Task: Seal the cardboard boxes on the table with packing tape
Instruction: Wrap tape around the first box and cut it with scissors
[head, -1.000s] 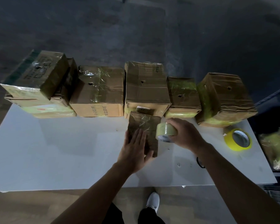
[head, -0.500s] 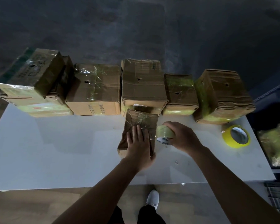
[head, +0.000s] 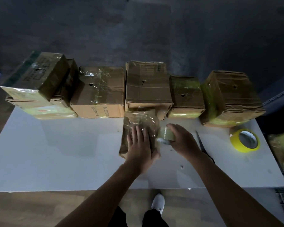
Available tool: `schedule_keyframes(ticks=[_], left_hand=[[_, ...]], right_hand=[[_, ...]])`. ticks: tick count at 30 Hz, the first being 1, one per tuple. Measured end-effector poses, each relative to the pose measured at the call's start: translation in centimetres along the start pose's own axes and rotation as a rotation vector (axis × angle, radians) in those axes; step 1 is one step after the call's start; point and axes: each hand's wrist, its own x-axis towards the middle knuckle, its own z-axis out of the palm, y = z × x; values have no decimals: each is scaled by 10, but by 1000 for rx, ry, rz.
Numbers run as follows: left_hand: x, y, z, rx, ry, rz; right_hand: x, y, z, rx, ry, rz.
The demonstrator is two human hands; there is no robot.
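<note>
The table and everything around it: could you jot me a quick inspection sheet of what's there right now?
Surface: white table, mostly bare at the near side.
Job's things: small box in front; row of taped cardboard boxes along the far edge; tape roll.
Clutter: yellow tape roll at the right; scissors partly hidden by the right forearm.
Hands: left hand flat on the small box; right hand grips the tape roll beside it.
Cables: nothing seen.
Surroundings: dark floor beyond, wooden floor below, white shoe.
</note>
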Motion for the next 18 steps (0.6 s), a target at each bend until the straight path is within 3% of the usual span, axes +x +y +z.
schedule_keyframes(ticks=[4, 8, 11, 14, 18], left_hand=[[-10, -13, -9, -502, 45, -60], [-22, -23, -20, -686, 36, -137], [-12, -35, -40, -692, -34, -224], [9, -37, -60, -402, 26, -188], [20, -34, -59, -213, 115, -177]], right_hand=[[28, -20, -19, 89, 99, -122], [40, -35, -16, 55, 19, -139], [40, -44, -11, 45, 37, -134], [42, -56, -10, 52, 32, -190], [49, -69, -7, 95, 1, -222]])
